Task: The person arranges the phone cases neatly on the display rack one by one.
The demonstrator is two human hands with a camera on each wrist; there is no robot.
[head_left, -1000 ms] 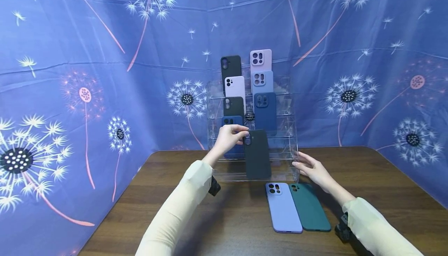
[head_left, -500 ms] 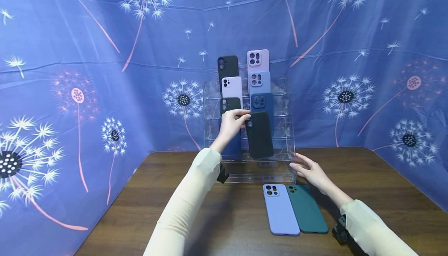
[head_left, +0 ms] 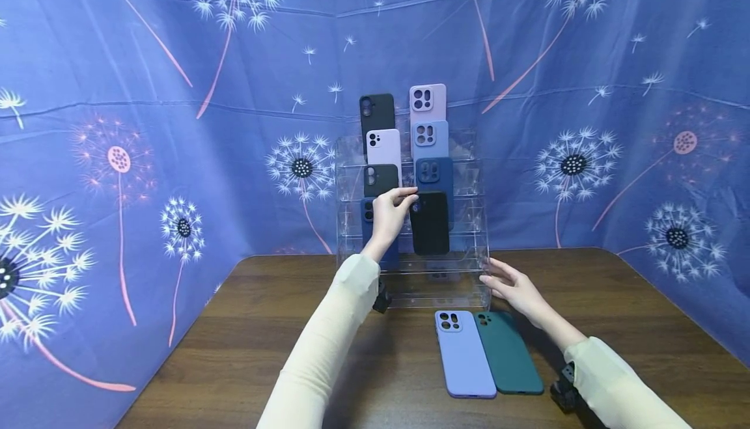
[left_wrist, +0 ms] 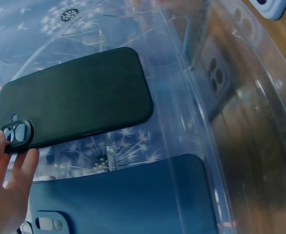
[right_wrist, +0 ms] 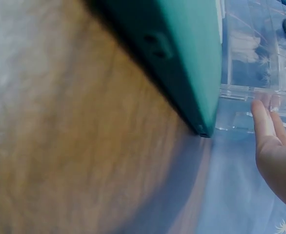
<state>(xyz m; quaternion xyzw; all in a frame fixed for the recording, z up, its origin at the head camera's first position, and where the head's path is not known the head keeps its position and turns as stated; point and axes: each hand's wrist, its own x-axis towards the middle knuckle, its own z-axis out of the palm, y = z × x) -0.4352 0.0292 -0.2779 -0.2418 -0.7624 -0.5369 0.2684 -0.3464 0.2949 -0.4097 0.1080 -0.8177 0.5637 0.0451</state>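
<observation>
My left hand [head_left: 388,219] pinches a dark phone case [head_left: 430,224] at its camera-cutout corner, thumb on one side and fingers on the other. The case hangs upright in front of the clear tiered display rack [head_left: 486,247], overlapping the lower part of a navy phone case [head_left: 436,172]. In the left wrist view, a blue phone case [left_wrist: 123,200] stands in the rack beside the held one. My right hand [head_left: 518,292] touches the rack's right side, its fingers [right_wrist: 262,119] extended along the clear plastic.
Light blue [head_left: 465,354] and green [head_left: 508,354] phone cases lie side by side on the wooden table [head_left: 234,338]. Higher rack tiers hold pink [head_left: 430,102], pale blue [head_left: 435,142], white [head_left: 383,149] and dark [head_left: 379,113] cases. A blue dandelion-print cloth [head_left: 234,175] hangs behind.
My left hand has lifted the dark case from the rack's bottom front to before the middle tiers, and now holds it nearer the navy case. The right hand stays at the rack's side.
</observation>
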